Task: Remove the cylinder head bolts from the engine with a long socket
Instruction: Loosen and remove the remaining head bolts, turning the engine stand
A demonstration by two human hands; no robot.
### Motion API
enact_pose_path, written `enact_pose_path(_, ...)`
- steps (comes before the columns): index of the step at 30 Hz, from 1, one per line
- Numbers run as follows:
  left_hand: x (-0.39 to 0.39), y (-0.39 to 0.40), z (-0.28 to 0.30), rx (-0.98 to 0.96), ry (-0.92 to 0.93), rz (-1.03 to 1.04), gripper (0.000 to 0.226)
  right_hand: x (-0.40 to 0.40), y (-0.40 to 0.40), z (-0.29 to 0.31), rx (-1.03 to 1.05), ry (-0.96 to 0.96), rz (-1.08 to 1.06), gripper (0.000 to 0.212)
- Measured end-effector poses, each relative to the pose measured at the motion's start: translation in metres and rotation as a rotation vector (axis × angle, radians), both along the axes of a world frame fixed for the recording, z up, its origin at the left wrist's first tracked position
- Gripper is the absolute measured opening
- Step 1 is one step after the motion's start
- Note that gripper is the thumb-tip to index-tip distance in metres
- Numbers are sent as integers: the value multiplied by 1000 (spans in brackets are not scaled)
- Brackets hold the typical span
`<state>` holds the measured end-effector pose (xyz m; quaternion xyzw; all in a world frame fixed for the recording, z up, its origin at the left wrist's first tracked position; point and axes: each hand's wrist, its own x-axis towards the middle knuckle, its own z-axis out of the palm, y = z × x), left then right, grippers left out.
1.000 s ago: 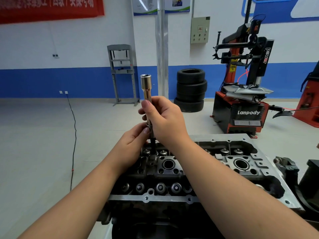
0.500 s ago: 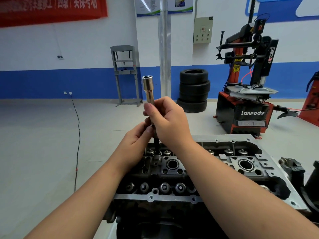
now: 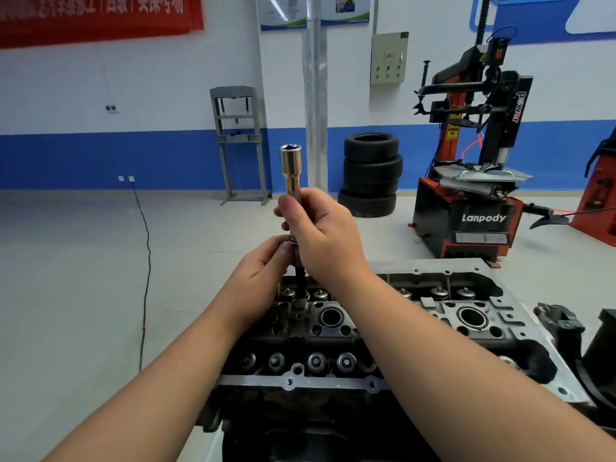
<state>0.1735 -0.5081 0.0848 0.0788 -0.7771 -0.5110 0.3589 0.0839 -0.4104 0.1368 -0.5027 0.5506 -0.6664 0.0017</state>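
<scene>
A bare engine cylinder head (image 3: 520,338) lies in front of me, valve springs and bolt holes showing. My right hand (image 3: 323,235) grips a long brass-coloured socket (image 3: 291,168), held upright above the head's left end, its open drive end up. Below the socket a dark cylinder head bolt (image 3: 301,278) hangs down, its tip at a hole in the head. My left hand (image 3: 263,271) pinches the bolt's top just under the socket. The join between socket and bolt is hidden by my fingers.
A black part (image 3: 560,325) sits right of the engine. Beyond, on the workshop floor, stand a red and black tyre changer (image 3: 473,208), a stack of tyres (image 3: 370,175), a grey press frame (image 3: 238,141) and a pillar (image 3: 313,95). A cable (image 3: 146,261) runs along the floor at left.
Both hands with the socket and bolt stay almost where they were; the bolt seems drawn slightly higher out of its hole. My view has shifted a little.
</scene>
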Motion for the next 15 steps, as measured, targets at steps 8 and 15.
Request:
enact_pose_path(8, 1, -3, -1, -18, -14, 21, 26, 2, -1, 0, 46, -8, 75, 5)
enact_pose_path(15, -1, -2, -2, 1, -24, -1, 33, -1, -2, -1, 37, -1, 21, 8)
